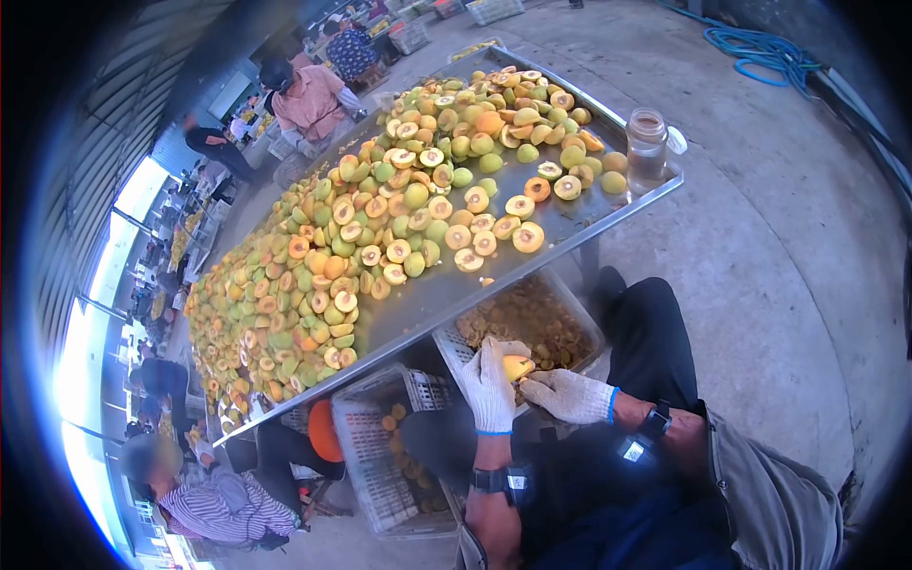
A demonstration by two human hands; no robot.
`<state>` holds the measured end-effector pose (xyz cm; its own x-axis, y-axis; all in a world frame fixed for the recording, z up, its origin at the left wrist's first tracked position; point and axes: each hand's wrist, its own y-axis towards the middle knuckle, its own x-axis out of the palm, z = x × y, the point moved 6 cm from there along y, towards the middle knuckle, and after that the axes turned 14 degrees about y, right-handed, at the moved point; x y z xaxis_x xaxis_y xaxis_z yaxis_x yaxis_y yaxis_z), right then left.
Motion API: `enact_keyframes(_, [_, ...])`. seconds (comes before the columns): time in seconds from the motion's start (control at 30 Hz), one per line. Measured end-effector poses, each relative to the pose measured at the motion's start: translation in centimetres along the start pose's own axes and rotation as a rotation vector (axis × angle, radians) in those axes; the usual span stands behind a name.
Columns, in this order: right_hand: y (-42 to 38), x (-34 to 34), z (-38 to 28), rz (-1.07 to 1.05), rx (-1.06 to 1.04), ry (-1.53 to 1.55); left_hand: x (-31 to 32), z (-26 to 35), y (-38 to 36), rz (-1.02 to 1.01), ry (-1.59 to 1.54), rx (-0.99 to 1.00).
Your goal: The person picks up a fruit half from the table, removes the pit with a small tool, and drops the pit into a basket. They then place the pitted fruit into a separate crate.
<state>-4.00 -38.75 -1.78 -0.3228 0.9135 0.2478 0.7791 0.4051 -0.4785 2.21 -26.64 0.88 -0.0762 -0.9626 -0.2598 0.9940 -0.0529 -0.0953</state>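
Observation:
My left hand (491, 388), in a white knit glove, is closed around a yellow apricot (517, 368) above a crate. My right hand (574, 395), in a similar glove with a blue cuff, comes in from the right. Its fingers are bent together against the apricot's lower side; whether they grip a small tool is hidden. Beneath both hands, the white crate (591, 332) contains brownish pits and scraps. Just beyond lies a metal table (399, 323) piled with yellow-green apricots (380, 204), many cut in half with brown centres showing.
A clear jar (647, 142) stands at the table's right corner beside a white lid (675, 141). Another white crate (361, 437) with fruit sits left of my legs. Co-workers (228, 503) (309, 100) sit around the table. A blue hose (760, 52) lies on the concrete floor.

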Motion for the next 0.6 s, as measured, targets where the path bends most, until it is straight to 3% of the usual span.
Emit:
enact_keyframes(0.13, [0.8, -0.6, 0.3, 0.081, -0.156, -0.145, 0.4, -1.2, 0.3, 0.043, 0.000, -0.070])
enact_keyframes(0.27, [1.0, -0.8, 0.3, 0.085, -0.146, -0.115, 0.6, -2.3, 0.5, 0.068, -0.005, -0.099])
enact_keyframes(0.33, [1.4, -0.7, 1.1, -0.020, -0.029, -0.015, 0.7, -1.9, 0.2, 0.081, -0.057, 0.092])
enact_keyframes(0.47, [0.6, -1.0, 0.7, 0.000, 0.036, 0.054, 0.8, -1.3, -0.7, 0.105, -0.091, 0.114])
enact_keyframes(0.53, [0.0, -0.2, 1.0, -0.211, 0.187, 0.280, 0.6, -0.9, -1.0, 0.074, -0.088, 0.144])
enact_keyframes(0.6, [0.1, -0.2, 1.3, -0.242, 0.177, 0.306, 0.5, -0.3, -1.0, 0.063, -0.087, 0.173])
